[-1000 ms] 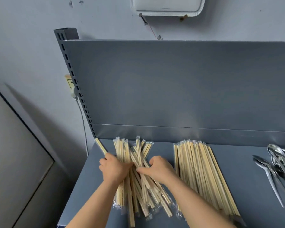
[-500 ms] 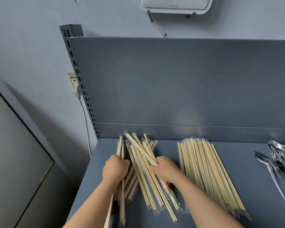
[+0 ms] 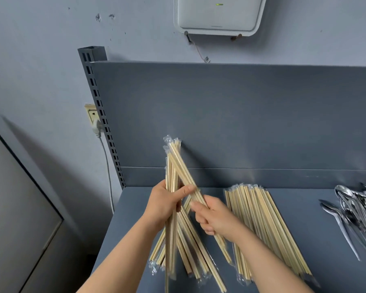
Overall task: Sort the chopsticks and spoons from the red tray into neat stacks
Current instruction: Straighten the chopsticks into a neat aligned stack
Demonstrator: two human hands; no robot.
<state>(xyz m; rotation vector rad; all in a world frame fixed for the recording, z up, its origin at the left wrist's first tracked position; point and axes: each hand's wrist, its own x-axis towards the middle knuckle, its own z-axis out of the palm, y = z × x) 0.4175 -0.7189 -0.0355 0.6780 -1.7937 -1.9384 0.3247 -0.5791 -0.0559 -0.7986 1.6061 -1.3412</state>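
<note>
My left hand grips a bundle of plastic-wrapped wooden chopsticks and holds it upright above the grey shelf. My right hand grips a second bunch of wrapped chopsticks that leans up and left, crossing the first bundle. More loose chopsticks lie fanned on the shelf below both hands. A tidy stack of wrapped chopsticks lies to the right of my hands. A pile of metal spoons sits at the far right. No red tray is in view.
The shelf's upright grey back panel stands close behind the raised chopsticks. A slotted post marks the shelf's left edge, with a wall socket and cable beside it. A white box hangs on the wall above.
Both hands have lifted bunches of chopsticks off the shelf and raised them upright; before, they were gathering the loose pile flat on the surface.
</note>
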